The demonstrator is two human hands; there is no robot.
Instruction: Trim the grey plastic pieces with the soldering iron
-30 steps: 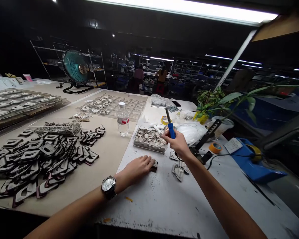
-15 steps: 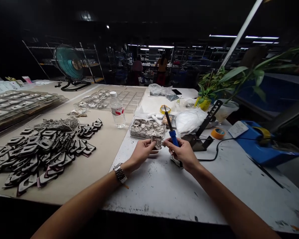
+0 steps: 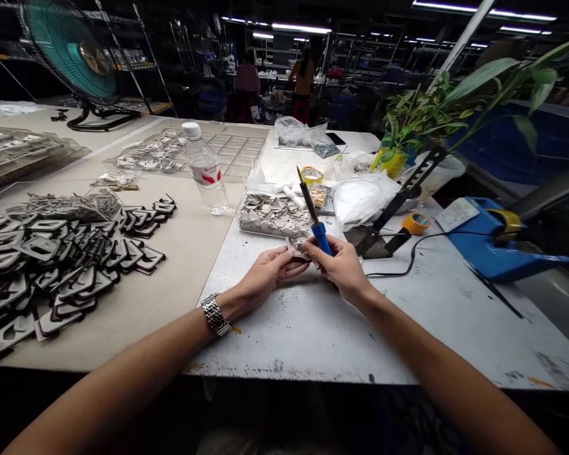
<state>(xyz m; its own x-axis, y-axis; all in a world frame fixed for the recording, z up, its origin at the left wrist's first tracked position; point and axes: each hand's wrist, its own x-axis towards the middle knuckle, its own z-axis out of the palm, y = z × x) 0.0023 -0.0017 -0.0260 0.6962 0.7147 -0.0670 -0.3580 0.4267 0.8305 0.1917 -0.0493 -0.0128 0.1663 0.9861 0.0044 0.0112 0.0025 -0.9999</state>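
My left hand (image 3: 272, 268), with a metal watch on its wrist, is closed on a small greyish metal-looking part (image 3: 298, 242). My right hand (image 3: 339, 262) grips the blue handle of a soldering iron (image 3: 320, 235), whose dark shaft and tip point up and away from me. The right thumb and fingertips also touch the small part, so both hands meet there. Just beyond them a clear tray (image 3: 246, 229) is heaped with similar pale pieces (image 3: 277, 213). The iron's black cable trails off to the right.
At left lie a pile of dark-edged frame pieces (image 3: 71, 265), a water bottle (image 3: 207, 174) and a fan (image 3: 83, 60). To the right stand a black metal stand (image 3: 384, 221), orange tape (image 3: 416, 223), a blue tape dispenser (image 3: 493, 246) and a plant (image 3: 408, 120). Two people are far back.
My right hand has come left against the left hand, its fingertips now on the small part. The soldering iron moved along with it. My view has tilted down and come closer.
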